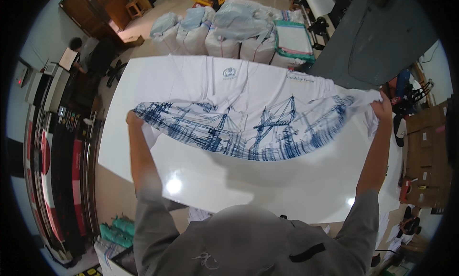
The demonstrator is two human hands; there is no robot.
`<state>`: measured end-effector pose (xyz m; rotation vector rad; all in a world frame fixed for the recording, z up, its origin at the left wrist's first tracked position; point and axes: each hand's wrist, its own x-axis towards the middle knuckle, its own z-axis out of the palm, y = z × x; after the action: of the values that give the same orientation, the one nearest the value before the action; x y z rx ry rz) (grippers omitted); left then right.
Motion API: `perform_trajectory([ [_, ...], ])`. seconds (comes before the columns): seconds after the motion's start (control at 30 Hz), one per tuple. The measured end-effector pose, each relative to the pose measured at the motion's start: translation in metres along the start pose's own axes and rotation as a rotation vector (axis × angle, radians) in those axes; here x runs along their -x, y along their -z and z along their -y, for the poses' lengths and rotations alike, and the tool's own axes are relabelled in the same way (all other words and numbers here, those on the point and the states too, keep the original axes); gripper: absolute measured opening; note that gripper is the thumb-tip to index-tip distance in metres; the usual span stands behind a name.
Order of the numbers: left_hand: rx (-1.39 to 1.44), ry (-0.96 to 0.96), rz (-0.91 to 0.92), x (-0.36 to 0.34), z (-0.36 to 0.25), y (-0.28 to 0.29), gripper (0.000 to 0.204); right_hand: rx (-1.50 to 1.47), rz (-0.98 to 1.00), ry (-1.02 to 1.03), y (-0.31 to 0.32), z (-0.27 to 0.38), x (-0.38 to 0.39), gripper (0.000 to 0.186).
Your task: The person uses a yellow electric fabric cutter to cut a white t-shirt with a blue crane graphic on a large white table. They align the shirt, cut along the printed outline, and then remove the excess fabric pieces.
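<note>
A white shirt (253, 87) with a blue print of cranes and scaffolding along its lower part is stretched between my two hands over a white table (229, 185). My left hand (132, 117) grips the printed hem at its left end. Up at the far right, my right hand (381, 107) is closed on a bunched white part of the same shirt. The hem sags in a curve between the hands, while the upper part lies in folds across the table's far side. A small round emblem and some lettering show on the cloth.
Several stuffed white sacks (222, 39) stand beyond the table's far edge. A dark grey panel (373, 42) is at the far right, cardboard boxes (423, 156) at the right. A long machine (62, 161) runs along the left, where a person (88, 54) sits farther back.
</note>
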<state>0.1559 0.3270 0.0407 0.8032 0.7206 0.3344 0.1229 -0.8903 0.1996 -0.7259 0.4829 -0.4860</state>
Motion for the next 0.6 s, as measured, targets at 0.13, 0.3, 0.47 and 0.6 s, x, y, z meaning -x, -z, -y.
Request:
perform_trajectory([
  [0.13, 0.096, -0.178, 0.146, -0.099, -0.126, -0.08, 0.038, -0.168, 0.074, 0.218, -0.093, 0.028, -0.016, 0.053],
  [0.3, 0.141, -0.633, 0.231, -0.092, -0.332, -0.09, 0.039, -0.347, 0.195, 0.371, -0.13, 0.085, -0.003, 0.054],
  [0.47, -1.654, -0.979, -0.649, -0.019, -0.273, 0.059, 0.052, 0.471, 0.004, 0.724, 0.016, 0.109, 0.074, 0.053],
  [0.6, -1.406, -0.978, -0.899, 0.125, -0.285, 0.23, 0.056, 0.073, -0.136, 0.071, 0.098, -0.061, 0.146, 0.038],
])
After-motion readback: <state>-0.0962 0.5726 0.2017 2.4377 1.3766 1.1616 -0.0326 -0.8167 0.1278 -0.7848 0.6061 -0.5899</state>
